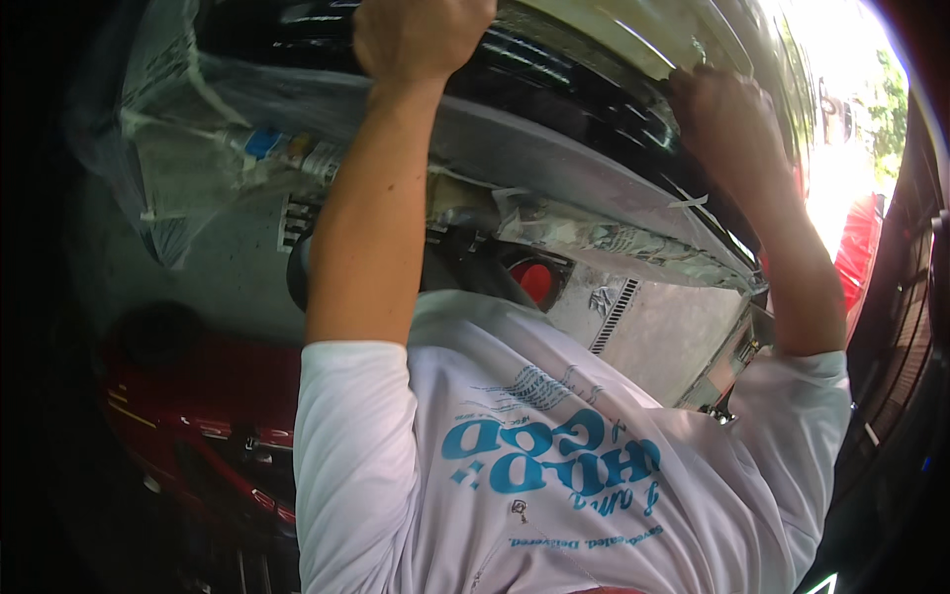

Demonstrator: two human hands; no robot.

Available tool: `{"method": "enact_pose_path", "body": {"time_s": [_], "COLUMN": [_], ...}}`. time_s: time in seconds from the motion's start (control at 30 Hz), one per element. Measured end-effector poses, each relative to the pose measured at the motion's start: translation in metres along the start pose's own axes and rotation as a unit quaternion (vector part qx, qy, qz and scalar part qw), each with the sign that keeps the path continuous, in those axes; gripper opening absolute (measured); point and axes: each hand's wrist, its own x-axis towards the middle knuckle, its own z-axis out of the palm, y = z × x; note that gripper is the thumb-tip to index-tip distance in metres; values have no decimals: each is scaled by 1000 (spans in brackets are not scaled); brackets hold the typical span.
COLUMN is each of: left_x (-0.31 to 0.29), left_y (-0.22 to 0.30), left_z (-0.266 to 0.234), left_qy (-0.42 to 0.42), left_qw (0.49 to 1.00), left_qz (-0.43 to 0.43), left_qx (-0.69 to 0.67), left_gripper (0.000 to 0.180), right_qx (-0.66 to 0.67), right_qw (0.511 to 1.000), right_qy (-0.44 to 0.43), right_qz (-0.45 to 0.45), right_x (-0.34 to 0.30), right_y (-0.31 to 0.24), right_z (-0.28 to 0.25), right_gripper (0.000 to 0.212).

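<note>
Both arms reach up to a glossy black car panel (554,84), curved like a bumper. My left hand (424,38) is closed against its upper part, and the frame's top edge cuts off the fingers. Farther right, my right hand (727,114) is in shadow, its fingers curled at the line where the black meets a paler glossy surface (633,35). Whatever either hand may be gripping is hidden. Below the black band runs a dull grey strip (584,158), with crumpled masking paper (623,243) along its lower edge.
Thin see-through plastic film (183,168) hangs at the left end of the panel. A dark red car (208,396) stands at the lower left. A slotted drain grate (614,317) crosses the grey floor. At the right a red covered shape (859,252) stands beside a bright opening.
</note>
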Motion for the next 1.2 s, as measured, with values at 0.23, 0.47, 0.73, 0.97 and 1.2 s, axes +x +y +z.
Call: {"method": "enact_pose_path", "body": {"time_s": [0.23, 0.47, 0.73, 0.97, 1.2], "left_x": [11, 9, 2, 9, 5], "left_y": [-5, -17, 2, -3, -4], "left_z": [-6, 6, -1, -7, -4], "left_qy": [-9, 78, -4, -13, 4], "left_qw": [1000, 995, 1000, 1000, 1000], "left_qz": [0, 66, -8, -16, -20], "left_qx": [-23, -16, -10, -21, -1], "left_gripper": [80, 81, 85, 86, 84], "right_qx": [156, 77, 68, 183, 108], "right_qw": [985, 994, 985, 982, 990], "right_qy": [-58, 72, -156, -38, 73], "right_qz": [-41, 0, -33, -33, -44], "right_x": [41, -10, 57, 19, -5], "right_y": [37, 13, 41, 51, 33], "right_z": [-33, 10, -21, -6, 13], "right_gripper": [22, 13, 21, 15, 18]}}
